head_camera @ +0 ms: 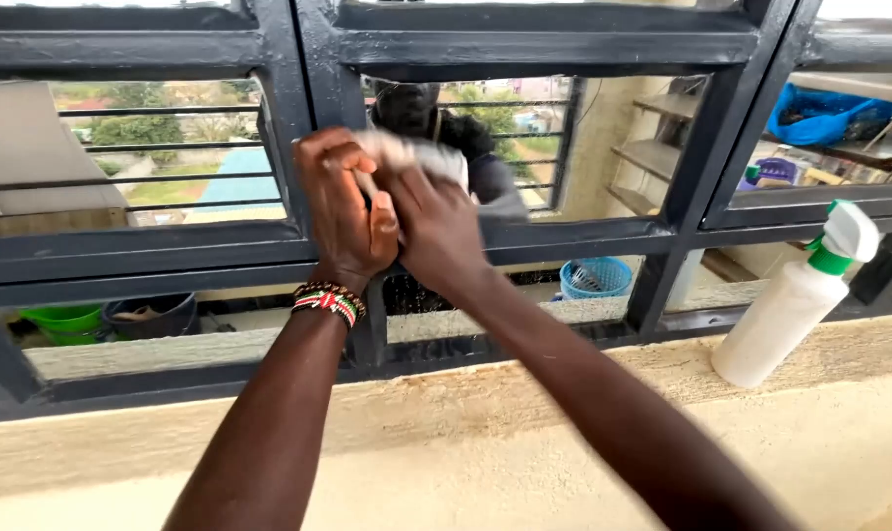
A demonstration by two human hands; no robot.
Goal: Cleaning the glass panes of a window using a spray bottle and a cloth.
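Pressing together against the window pane (pixel 524 147), both hands are seen at the middle of a dark metal window frame (pixel 524 44), with a pale crumpled cloth (pixel 411 152) caught between them and the glass. The left hand (pixel 343 211) is closed in a fist-like grip around the cloth's lower part, a beaded bracelet (pixel 328 298) being worn on its wrist, while the right hand (pixel 436 231) is laid over and beside it, its fingers curled so that the cloth's upper part is grasped and held flat to the pane. The cloth is thus found high on the glass, just right of the frame's upright bar (pixel 318 88), and it appears to be bunched and gripped by both hands so that firm pressure can be applied to one spot; that is a judgement only. A dark reflection of the person is shown in the glass behind the hands. A white spray bottle (pixel 790 315) with a green and white trigger head is stood tilted on the rough concrete sill (pixel 564 393), leaned against the frame well to the right of the hands, where it seems to be kept within reach yet clear of the arms. Reflected in the lower panes are a green basin (pixel 62 320) and a blue basket (pixel 595 277).
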